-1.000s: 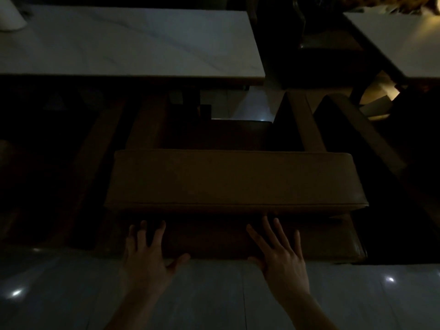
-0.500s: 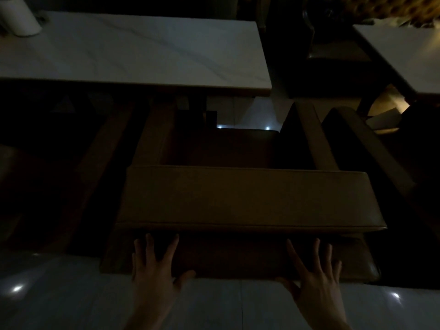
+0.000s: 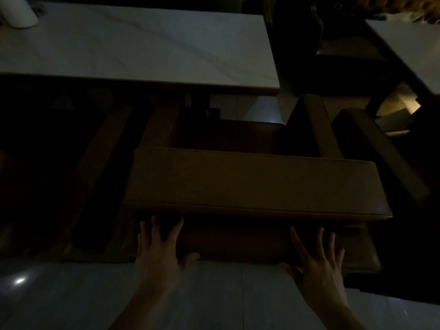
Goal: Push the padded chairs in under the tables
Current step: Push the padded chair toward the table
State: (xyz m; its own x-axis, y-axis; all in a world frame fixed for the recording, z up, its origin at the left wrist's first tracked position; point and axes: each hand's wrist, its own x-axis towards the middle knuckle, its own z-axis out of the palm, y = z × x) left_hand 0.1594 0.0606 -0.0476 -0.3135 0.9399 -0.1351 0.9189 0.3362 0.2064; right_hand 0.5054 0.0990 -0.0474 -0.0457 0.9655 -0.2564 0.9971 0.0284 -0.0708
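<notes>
A brown padded chair (image 3: 252, 184) stands in front of me in dim light, its thick backrest top facing up and its seat pointing toward a white marble table (image 3: 133, 41). My left hand (image 3: 159, 251) lies flat against the back of the chair below the backrest, fingers spread. Further right, my right hand (image 3: 316, 260) presses flat on the same back panel, fingers apart. Neither hand grips anything. The front of the seat reaches close to the table's near edge.
A second padded chair (image 3: 381, 151) stands close on the right, beside another white table (image 3: 409, 41). More dark chair shapes sit to the left under the table. A white cylinder (image 3: 19, 13) stands on the table's far left corner. Pale glossy floor (image 3: 71, 298) lies below my hands.
My right hand has slid to the right along the chair back. The chair and my view have shifted a little toward the table; the left hand stays on the back.
</notes>
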